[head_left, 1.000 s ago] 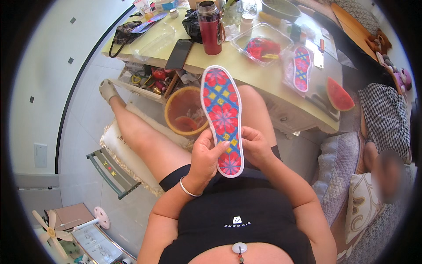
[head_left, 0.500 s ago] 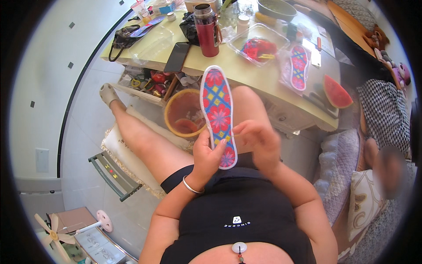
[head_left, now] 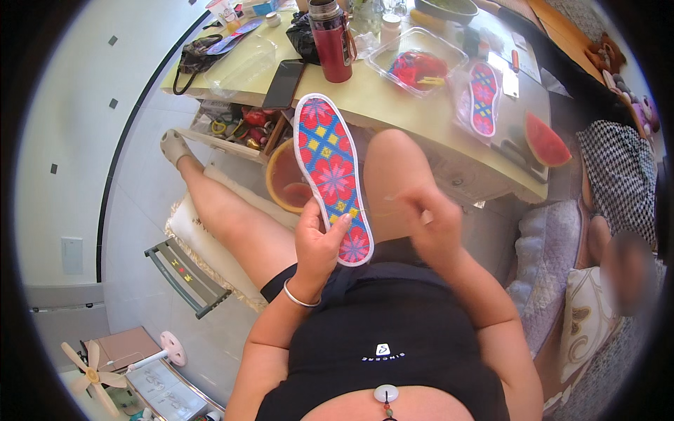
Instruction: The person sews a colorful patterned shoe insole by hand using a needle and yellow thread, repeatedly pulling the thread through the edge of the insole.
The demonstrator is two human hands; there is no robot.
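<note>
My left hand (head_left: 319, 245) grips the lower part of an embroidered insole (head_left: 331, 172), thumb on the front face. The insole is white-edged, with red and pink flowers and a blue and yellow lattice, and it stands tilted up over my lap. To its right, apart from it, my right hand (head_left: 434, 223) is closed with the fingers curled together. That hand is smeared by motion, and whatever it pinches is too small to make out. A faint thin line seems to run between the insole and these fingers.
On the table (head_left: 414, 126) are a black phone (head_left: 283, 85), a red thermos (head_left: 331, 49), a clear box (head_left: 379, 59) of red yarn, a second insole (head_left: 483, 98) and a watermelon piece (head_left: 546, 140). Below are an open drawer (head_left: 210, 139) and a bucket (head_left: 279, 172). A person sits at right.
My right hand has drawn away from the insole's edge to the right, its fingers more curled now. The insole has shifted slightly left and tilted, still in my left hand.
</note>
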